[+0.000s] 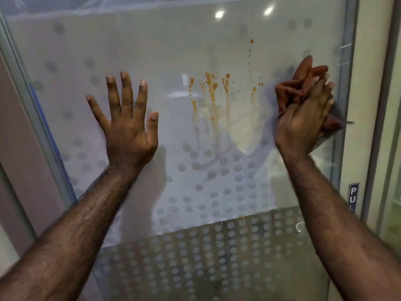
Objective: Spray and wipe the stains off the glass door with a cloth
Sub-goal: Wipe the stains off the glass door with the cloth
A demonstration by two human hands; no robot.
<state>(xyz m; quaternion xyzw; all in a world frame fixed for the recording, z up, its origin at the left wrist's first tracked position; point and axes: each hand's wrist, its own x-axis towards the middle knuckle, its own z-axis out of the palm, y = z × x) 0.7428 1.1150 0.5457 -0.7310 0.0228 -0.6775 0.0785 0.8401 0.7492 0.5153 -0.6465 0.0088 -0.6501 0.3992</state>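
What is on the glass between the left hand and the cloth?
In the head view, orange stains run down the glass door between the left hand and the cloth.

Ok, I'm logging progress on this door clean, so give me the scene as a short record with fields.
surface: glass door with frosted dots
stains: orange drips and spots, mid-pane, not yet wiped
left hand: fingers spread, flat against the glass, left of the stains
right hand: holds a bunched orange cloth against the glass, right of the stains
spray bottle: not in view
sign: partly visible label by the right frame
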